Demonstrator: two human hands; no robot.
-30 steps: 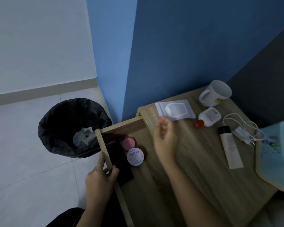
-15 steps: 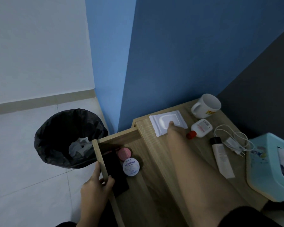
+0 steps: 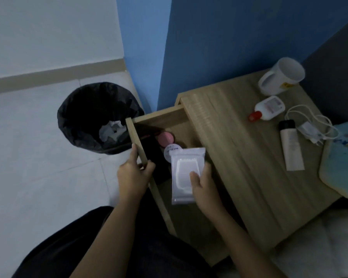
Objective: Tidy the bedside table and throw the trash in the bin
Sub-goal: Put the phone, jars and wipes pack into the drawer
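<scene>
Nearest, both forearms reach in over dark-clothed knees. Right hand (image 3: 204, 186) grips a white wipes pack (image 3: 186, 175) by its lower right part: thumb pressed on the front face, fingers curled behind, grip closed on the pack. Pack hangs over the open drawer (image 3: 149, 119), long side roughly upright, partly covering a round white tin (image 3: 170, 152) that lies inside. Left hand (image 3: 134, 174) clamps the drawer's front panel: fingers on the outer face, thumb hooked over the top edge, closed on the wood.

Inside the drawer, beyond the tin and touching it: a pink round lid (image 3: 166, 138). A dark flat item lies along the front panel; cannot tell what it is.

Bedside table (image 3: 229, 147) top, right of the drawer: white tube (image 3: 291, 149) with black cap lying flat; just beside it a white charger with coiled cable (image 3: 313, 129); further back a small white bottle (image 3: 269, 108) with red cap on its side; at the far corner a white mug (image 3: 280, 76). Light blue tissue box (image 3: 342, 163) at right edge, partly out of view.

On the floor left of the drawer, near it: bin (image 3: 82, 117) with black liner, crumpled white paper (image 3: 112, 130) inside.
</scene>
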